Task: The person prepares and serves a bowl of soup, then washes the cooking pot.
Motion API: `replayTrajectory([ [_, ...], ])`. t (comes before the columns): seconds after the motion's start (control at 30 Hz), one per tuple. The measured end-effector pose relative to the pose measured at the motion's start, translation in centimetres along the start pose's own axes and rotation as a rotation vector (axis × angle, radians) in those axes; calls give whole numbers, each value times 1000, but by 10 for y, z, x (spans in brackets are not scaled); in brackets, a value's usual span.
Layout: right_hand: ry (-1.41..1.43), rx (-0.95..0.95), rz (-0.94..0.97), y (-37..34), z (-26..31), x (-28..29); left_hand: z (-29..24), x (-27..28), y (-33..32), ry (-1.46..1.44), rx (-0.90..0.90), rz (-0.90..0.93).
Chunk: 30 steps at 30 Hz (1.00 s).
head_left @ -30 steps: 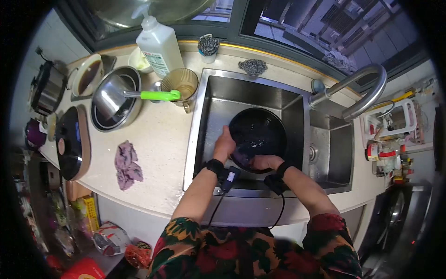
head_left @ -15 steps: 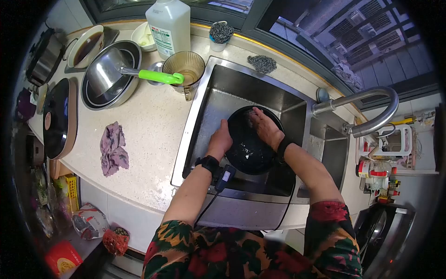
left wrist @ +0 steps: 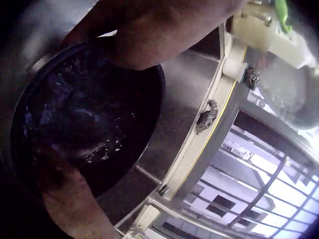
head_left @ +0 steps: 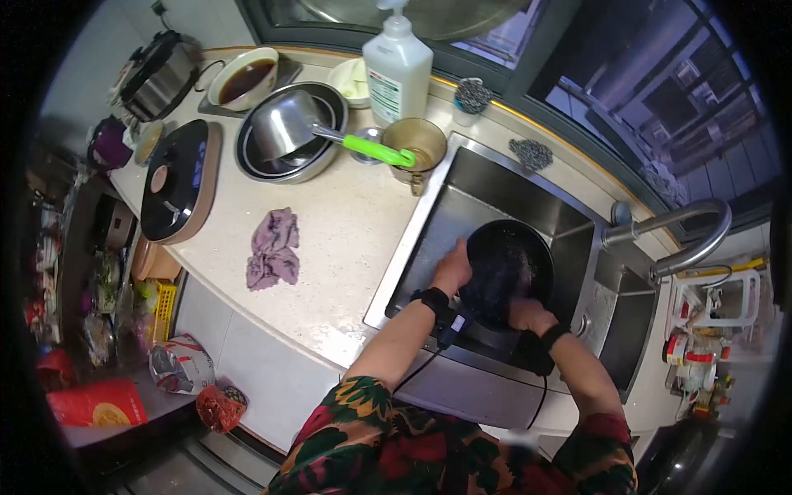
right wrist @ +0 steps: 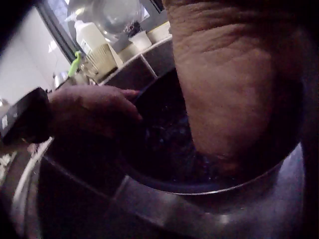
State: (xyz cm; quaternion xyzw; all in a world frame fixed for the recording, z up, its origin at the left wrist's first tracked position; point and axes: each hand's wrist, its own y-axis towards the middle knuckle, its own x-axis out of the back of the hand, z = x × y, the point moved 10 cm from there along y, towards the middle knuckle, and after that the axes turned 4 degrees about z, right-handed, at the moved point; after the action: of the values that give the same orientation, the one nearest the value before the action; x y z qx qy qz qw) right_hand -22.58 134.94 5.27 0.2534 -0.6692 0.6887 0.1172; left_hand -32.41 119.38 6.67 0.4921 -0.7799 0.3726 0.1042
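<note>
— Two hands: how is each disposed?

— Left hand [head_left: 453, 268]: grasps the pan's left edge, thumb lapped over it. Right hand [head_left: 532, 315]: lowered inside the pan, blurred from above; its fingertips are hidden, so whether it holds anything cannot be told.

— And the pan [head_left: 502, 256]?

— Dark, round, within the sink's larger basin; whether its base rests on the bottom cannot be told. Wet glints mark the interior.

— Expected handling?

— Probably stiff and moderately heavy, more so with water in it; unlikely to break, though a coating might scratch. The wet wall should prove slippery.

— Best hold?

— The rim [right wrist: 214, 191], pinched between thumb and fingers; for lifting, two opposite points of it would resist tipping. No handle is visible.

— Surroundings?

— Sink [head_left: 398, 268] with faucet [head_left: 716, 227] to the right; cloth [head_left: 275, 249] on the tabletop [head_left: 338, 239] to the left.
</note>
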Motion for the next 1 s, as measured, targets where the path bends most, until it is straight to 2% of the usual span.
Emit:
replayTrajectory([
  [0.03, 164, 229, -64, -4, 17, 16, -3, 14, -4, -1, -3, -28],
  [0.07, 336, 452, -116, -16, 32, 28, 1, 10, -10, -144, 66, 66],
  [0.1, 337, 454, -114, -19, 32, 32, 5, 0, -18, -284, 142, 173],
  [0.17, 343, 78, -505, -37, 2, 82, 4, 21, -34, -373, 102, 130],
  [0.2, 341, 81, -564, -42, 3, 85, 5, 23, -39, -470, 72, 114],
  [0.23, 391, 186, -703, -58, 22, 114, 6, 55, -45, -383, -5, -37],
  [0.27, 432, 285, -829, -78, 38, 140, 14, 67, -45, -447, -84, -159],
  [0.3, 433, 286, -827, -80, 48, 150, 16, 74, -52, -487, -71, -182],
  [0.37, 506, 569, -1118, -114, 90, 195, 18, 106, -75, -520, -58, -244],
  [0.43, 360, 687, -1307, -134, 133, 232, 17, 146, -101, -245, -78, -447],
  [0.5, 330, 732, -1341, -142, 155, 249, 25, 163, -117, -280, -103, -535],
  [0.53, 291, 770, -1437, -146, 181, 271, 29, 194, -134, -287, -133, -622],
  [0.6, 216, 725, -1465, -142, 196, 281, 37, 213, -148, -278, -61, -645],
  [0.63, 219, 720, -1494, -141, 205, 298, 47, 243, -151, -253, -95, -727],
  [0.67, 59, 572, -1514, -133, 214, 309, 62, 265, -156, -246, -116, -800],
  [0.7, -95, 411, -1524, -122, 227, 323, 68, 288, -155, -247, -133, -792],
  [0.77, -170, 383, -1531, -105, 231, 330, 70, 316, -167, -138, -134, -906],
  [0.8, -257, 346, -1513, -98, 245, 339, 78, 335, -162, -153, -137, -884],
  [0.87, -250, 335, -1552, -92, 250, 338, 71, 351, -168, 12, -256, -956],
  [0.93, -55, 490, -1518, -107, 251, 346, 72, 376, -166, 56, -285, -946],
  [1.0, -15, 469, -1490, -114, 255, 352, 62, 396, -167, 189, -394, -1053],
])
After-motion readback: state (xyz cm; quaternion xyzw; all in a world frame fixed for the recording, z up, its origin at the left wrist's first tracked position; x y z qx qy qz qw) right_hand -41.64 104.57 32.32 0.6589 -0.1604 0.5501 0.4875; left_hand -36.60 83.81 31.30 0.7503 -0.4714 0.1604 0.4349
